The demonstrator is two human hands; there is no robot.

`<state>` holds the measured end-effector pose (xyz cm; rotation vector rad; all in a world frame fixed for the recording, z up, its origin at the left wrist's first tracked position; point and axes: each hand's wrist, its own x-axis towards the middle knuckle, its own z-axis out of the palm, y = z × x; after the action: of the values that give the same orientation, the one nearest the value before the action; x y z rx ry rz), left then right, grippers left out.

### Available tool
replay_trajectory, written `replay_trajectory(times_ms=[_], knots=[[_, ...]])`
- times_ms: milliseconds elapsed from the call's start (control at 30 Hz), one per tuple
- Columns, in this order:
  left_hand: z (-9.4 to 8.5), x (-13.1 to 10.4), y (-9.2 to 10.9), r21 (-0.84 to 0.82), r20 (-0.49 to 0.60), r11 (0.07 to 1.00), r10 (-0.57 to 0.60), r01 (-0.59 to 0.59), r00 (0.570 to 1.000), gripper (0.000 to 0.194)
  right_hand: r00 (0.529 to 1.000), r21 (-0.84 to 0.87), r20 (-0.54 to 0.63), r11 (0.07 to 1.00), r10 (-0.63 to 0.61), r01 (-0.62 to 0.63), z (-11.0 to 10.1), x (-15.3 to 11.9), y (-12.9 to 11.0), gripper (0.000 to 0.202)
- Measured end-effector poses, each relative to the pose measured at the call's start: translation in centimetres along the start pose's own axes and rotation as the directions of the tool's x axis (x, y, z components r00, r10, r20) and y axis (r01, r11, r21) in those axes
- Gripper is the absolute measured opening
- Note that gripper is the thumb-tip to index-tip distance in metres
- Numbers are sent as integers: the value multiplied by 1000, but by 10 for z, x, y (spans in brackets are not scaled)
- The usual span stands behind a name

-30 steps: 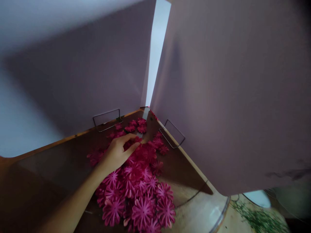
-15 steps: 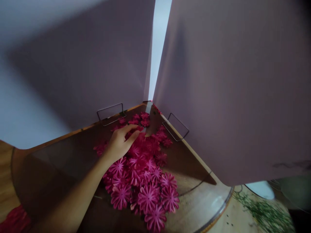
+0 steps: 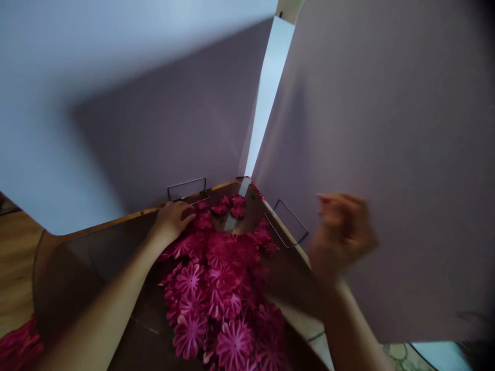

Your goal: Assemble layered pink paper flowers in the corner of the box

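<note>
A heap of bright pink artificial flower pieces (image 3: pixel 218 288), with narrow looped petals, covers the middle of a dark round tabletop (image 3: pixel 87 263). At the heap's far left side is my left hand (image 3: pixel 170 221), its fingers bent and the thumb apart from them, by the edge of the flowers. No held piece shows in it. My right hand (image 3: pixel 342 232) is raised to the right of the heap, before the grey panel. Motion smears it, but its fingers are curled together. Whatever is in them is too blurred to name.
Two tall panels, the left one (image 3: pixel 185 113) and the right one (image 3: pixel 398 129), meet in a corner behind the flowers. Wire stands, one on the left (image 3: pixel 187 189) and one on the right (image 3: pixel 288 224), sit at their feet. More pink material (image 3: pixel 21 345) lies lower left.
My right hand has come into view at the right. My left hand has moved left, from over the heap's far part to its edge. The view has shifted slightly.
</note>
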<state>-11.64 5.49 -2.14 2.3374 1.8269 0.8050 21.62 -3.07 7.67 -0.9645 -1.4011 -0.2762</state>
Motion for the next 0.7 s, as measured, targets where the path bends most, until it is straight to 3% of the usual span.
replay_trajectory(times_ms=[133,200,300,433,500,600,700], knots=[[15,-1,-8,35,71,999,17,-20,997,29,974,29,225,1000,-4,-2,39,-35,31,16],[19,-2,-8,52,100,998,14,-19,995,32,927,37,375,999,-7,-8,48,-52,46,14],[16,-2,-6,61,123,998,5,-12,992,31,880,33,475,999,20,-40,50,-65,56,14],[-2,-2,7,12,110,1000,4,-6,994,35,867,33,494,995,62,-90,49,-61,53,15],[-12,-4,16,-89,87,995,44,-36,995,40,873,46,483,993,70,-105,47,-56,50,15],[-21,-6,26,-237,46,969,80,-67,996,48,911,37,400,992,98,-123,38,-48,46,15],[-21,-7,33,-226,23,972,73,-66,997,46,958,-5,256,991,133,-136,22,-41,37,17]])
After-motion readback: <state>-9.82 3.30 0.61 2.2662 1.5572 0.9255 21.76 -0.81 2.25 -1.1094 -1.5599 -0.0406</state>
